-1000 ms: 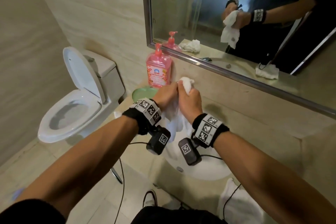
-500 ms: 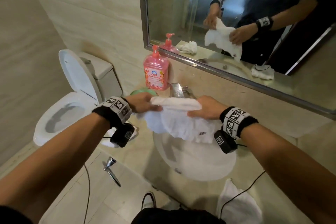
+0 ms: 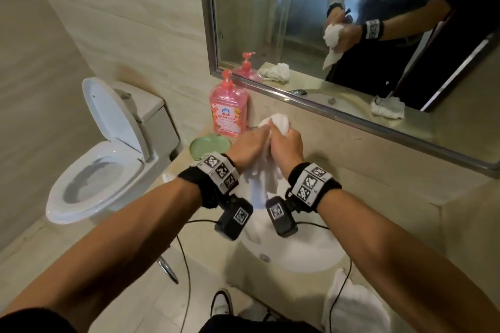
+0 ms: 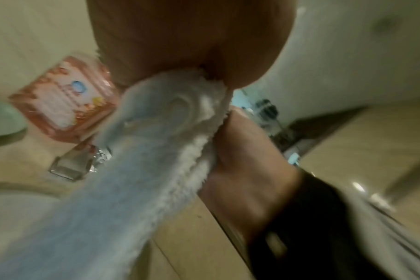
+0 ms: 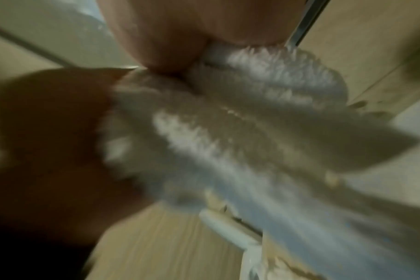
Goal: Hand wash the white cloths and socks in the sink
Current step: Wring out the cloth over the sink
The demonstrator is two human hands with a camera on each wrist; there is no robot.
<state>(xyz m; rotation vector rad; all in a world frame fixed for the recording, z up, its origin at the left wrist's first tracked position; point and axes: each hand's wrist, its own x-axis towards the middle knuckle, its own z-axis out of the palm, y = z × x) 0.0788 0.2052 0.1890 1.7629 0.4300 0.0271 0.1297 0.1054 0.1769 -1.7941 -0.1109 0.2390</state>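
A white cloth (image 3: 280,121) is bunched between both fists above the white sink (image 3: 305,254). My left hand (image 3: 250,144) grips its left side and my right hand (image 3: 287,147) grips the right, knuckles nearly touching. The cloth's loose end (image 3: 263,184) hangs down toward the basin. In the left wrist view the fluffy cloth (image 4: 142,151) runs out from under my left hand (image 4: 187,36), with my right hand (image 4: 247,166) beside it. The right wrist view is blurred: cloth (image 5: 228,132) fills it below my right hand (image 5: 180,28). Another white cloth (image 3: 351,305) lies on the counter's near right.
A pink soap pump bottle (image 3: 228,111) and a green soap dish (image 3: 209,144) stand at the counter's back left. The faucet (image 4: 77,163) sits behind the cloth. An open toilet (image 3: 100,165) is to the left. A mirror (image 3: 351,35) spans the wall above.
Half a second ago the cloth was stretched wide between my hands. Both hands have come together again and bunched it into a wad above the sink.
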